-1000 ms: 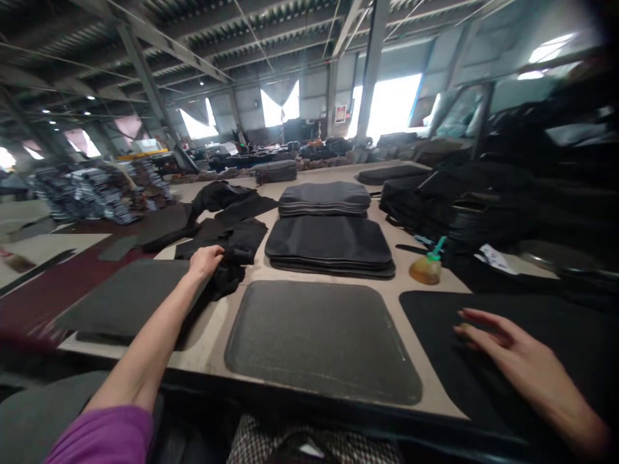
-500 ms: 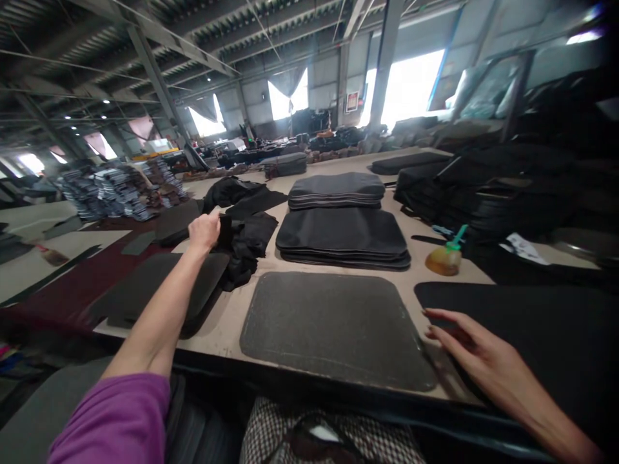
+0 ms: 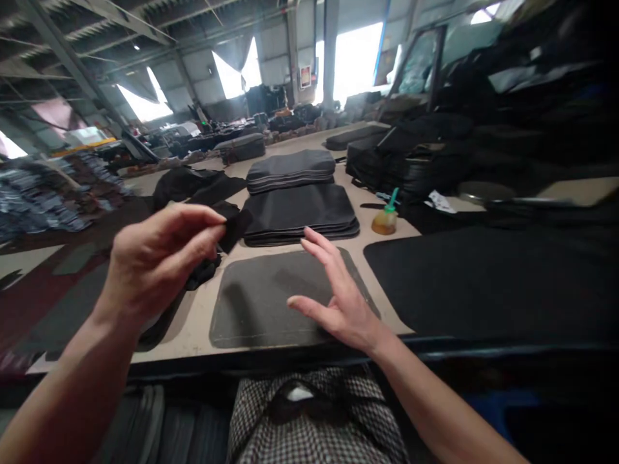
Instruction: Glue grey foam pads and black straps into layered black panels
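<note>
My left hand (image 3: pixel 162 258) is raised over the table, its thumb and fingertips pinching a small black fabric piece (image 3: pixel 235 231). Over the dark grey rounded panel (image 3: pixel 261 303), my right hand (image 3: pixel 338 296) hovers with thumb and fingers apart and nothing in it. The panel lies flat near the table's front edge, and shadows fall across it. Behind the panel sits a stack of black panels (image 3: pixel 300 207), with a stack of grey panels (image 3: pixel 290 169) farther back. Black crumpled fabric (image 3: pixel 188 183) lies beyond my left hand, which partly hides it.
A squeeze bottle (image 3: pixel 384 221) with a green nozzle and amber liquid stands right of the stacks. A large black sheet (image 3: pixel 483 277) covers the right side of the table. Black bags (image 3: pixel 411 151) are heaped behind the bottle. Piled bundles (image 3: pixel 43 193) stand at the far left.
My left hand has come back from the black fabric pile toward me, carrying a small black piece. My right hand has moved left over the grey panel. The view has turned right.
</note>
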A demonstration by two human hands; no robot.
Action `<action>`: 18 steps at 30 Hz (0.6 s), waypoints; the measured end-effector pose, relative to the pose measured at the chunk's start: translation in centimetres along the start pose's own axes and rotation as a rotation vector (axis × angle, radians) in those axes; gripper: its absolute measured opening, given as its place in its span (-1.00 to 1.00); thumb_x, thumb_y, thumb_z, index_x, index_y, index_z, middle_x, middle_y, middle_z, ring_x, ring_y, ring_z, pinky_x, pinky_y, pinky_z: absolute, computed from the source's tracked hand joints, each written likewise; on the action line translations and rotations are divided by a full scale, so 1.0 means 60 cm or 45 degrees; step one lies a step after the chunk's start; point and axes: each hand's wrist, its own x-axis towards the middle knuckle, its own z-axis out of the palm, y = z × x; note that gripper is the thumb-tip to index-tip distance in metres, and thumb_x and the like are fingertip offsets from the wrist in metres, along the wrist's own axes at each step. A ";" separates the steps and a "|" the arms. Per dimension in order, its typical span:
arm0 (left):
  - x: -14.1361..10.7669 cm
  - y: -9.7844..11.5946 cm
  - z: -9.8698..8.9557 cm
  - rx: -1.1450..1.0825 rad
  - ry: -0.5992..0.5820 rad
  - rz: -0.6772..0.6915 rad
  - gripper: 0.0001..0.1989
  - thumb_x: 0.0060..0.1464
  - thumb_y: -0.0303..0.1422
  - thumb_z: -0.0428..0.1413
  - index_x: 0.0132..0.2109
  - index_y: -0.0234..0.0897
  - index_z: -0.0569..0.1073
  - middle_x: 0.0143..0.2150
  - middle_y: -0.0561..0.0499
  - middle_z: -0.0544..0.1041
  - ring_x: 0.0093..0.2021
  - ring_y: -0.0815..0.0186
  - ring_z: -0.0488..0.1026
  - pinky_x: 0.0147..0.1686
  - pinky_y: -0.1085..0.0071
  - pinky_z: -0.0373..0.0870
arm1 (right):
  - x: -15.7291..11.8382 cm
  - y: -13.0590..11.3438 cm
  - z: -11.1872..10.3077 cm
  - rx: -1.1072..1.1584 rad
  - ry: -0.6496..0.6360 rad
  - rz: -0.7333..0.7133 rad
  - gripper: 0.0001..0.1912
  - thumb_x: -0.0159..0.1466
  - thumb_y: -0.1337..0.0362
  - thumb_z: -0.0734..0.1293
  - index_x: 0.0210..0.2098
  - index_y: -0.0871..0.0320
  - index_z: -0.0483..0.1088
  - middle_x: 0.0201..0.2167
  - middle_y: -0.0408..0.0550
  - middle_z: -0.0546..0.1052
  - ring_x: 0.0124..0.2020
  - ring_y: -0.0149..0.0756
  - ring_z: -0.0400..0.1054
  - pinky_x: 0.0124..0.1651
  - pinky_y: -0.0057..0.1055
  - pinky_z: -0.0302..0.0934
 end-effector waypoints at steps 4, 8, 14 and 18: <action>-0.068 0.033 0.048 -0.261 -0.455 -0.233 -0.87 0.21 -0.23 0.23 -0.11 -0.10 0.56 -0.43 0.07 0.54 -0.46 0.32 0.49 -0.51 0.43 0.39 | -0.022 -0.016 0.011 0.342 -0.210 0.128 -0.17 0.23 0.13 0.55 0.38 0.05 0.18 0.35 0.06 0.31 0.34 -0.07 0.21 0.39 -0.11 0.12; -0.069 -0.029 0.094 -0.487 -0.507 -0.453 -0.86 0.28 -0.21 0.16 -0.08 -0.13 0.47 -0.42 0.08 0.48 -0.47 0.36 0.43 -0.48 0.44 0.37 | -0.107 0.003 0.023 0.819 -0.367 0.747 -0.73 0.42 0.13 0.35 0.02 0.14 0.49 -0.20 -0.09 0.59 -0.23 -0.31 0.48 -0.16 -0.38 0.36; -0.044 -0.191 0.212 -0.467 -0.665 -0.628 -0.76 0.27 -0.09 0.12 -0.16 -0.16 0.45 -0.46 0.11 0.47 -0.48 0.36 0.35 -0.45 0.44 0.26 | -0.216 0.024 0.026 1.026 -0.093 1.234 -0.67 0.43 0.01 0.31 0.02 0.11 0.41 -0.19 -0.09 0.53 -0.21 -0.33 0.44 -0.16 -0.43 0.32; -0.037 -0.272 0.303 -0.299 -0.744 -0.564 -0.75 0.23 -0.10 0.11 -0.20 -0.19 0.49 -0.37 0.07 0.50 -0.39 0.32 0.41 -0.36 0.41 0.31 | -0.245 0.039 0.035 0.714 0.038 1.297 -0.51 0.43 -0.07 0.27 0.20 0.05 0.24 -0.29 -0.16 0.43 -0.34 -0.33 0.40 -0.36 -0.44 0.31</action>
